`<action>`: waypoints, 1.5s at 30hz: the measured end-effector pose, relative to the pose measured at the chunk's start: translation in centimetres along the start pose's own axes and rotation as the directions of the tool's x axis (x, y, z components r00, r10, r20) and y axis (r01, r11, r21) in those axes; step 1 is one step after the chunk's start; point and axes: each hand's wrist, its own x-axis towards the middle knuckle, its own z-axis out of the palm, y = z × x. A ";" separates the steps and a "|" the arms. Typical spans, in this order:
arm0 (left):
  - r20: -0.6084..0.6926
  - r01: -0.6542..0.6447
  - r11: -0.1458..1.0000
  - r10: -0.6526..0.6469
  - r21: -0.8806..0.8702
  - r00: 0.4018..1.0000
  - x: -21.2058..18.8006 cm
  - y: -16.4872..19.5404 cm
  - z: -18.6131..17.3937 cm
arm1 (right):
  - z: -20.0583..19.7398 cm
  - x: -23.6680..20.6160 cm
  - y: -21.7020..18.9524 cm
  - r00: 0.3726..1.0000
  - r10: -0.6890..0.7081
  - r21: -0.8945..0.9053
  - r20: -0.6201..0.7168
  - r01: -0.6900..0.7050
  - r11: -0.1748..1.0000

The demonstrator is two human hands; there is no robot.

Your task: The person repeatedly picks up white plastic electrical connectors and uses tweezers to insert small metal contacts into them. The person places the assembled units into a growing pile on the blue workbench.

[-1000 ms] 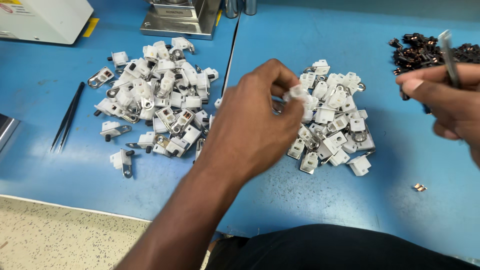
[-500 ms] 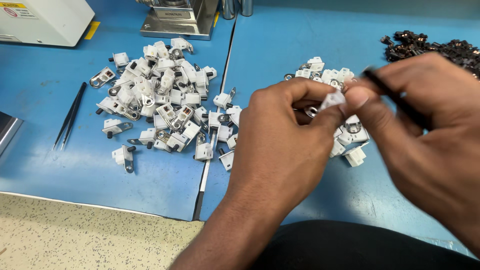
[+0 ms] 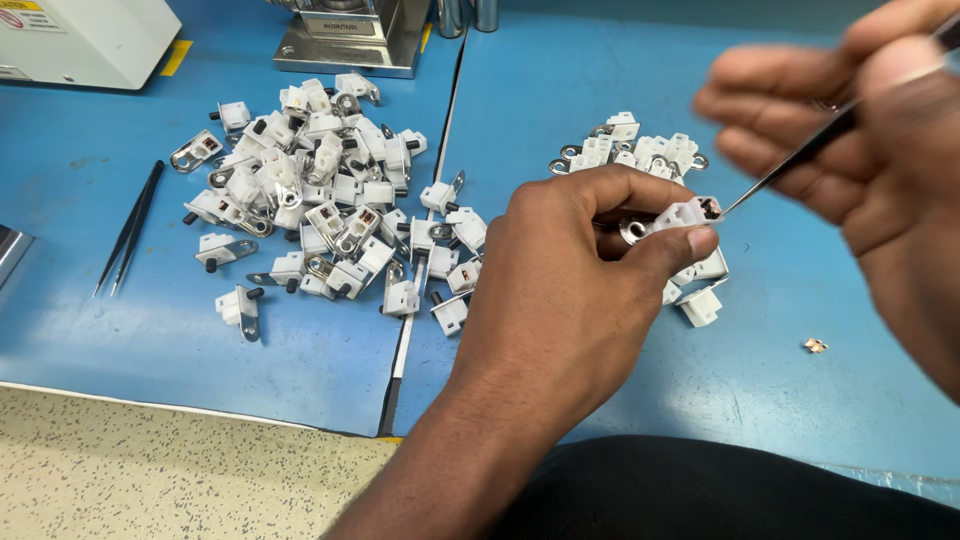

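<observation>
No bin or tray in view; parts lie loose on the blue work mat (image 3: 620,380). Left hand (image 3: 570,290) pinches a small white plastic switch part with a metal eyelet tab (image 3: 675,218) between thumb and fingers, held just above a small heap of like white parts (image 3: 650,160) at its 12 o'clock. Right hand (image 3: 860,150), blurred, fingers pressed together on thin dark metal tweezers (image 3: 800,160); the tip meets the open end of the held part at its 3 o'clock. Larger pile of white switch parts with metal tabs (image 3: 320,200) spreads at 9 to 10 o'clock of the left hand. A second pair of black tweezers (image 3: 128,240) lies further out at 9 o'clock, well apart. Grey metal machine base (image 3: 350,40) at 11 o'clock; white box (image 3: 80,40) at far 10 o'clock. Tiny brass-coloured piece (image 3: 815,345) at 4 o'clock on bare mat. Mat seam (image 3: 420,300) runs between piles; speckled floor (image 3: 150,470) past the near edge at 7 o'clock.
</observation>
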 end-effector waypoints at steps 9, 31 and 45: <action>-0.004 -0.012 1.000 0.012 -0.008 1.000 -0.1 -0.6 0.2 | 3.5 1.7 -4.7 0.999 -0.038 -0.139 0.027 0.042 0.989; -0.309 -0.016 0.914 0.154 0.406 0.939 2.3 -4.3 -4.4 | -7.6 -1.8 13.9 0.934 0.219 -0.495 -0.283 -0.338 0.801; -0.055 -0.246 0.699 0.378 0.671 0.924 4.2 -6.8 -2.8 | -7.4 -3.1 19.4 0.959 0.073 -0.770 -0.273 -0.264 0.581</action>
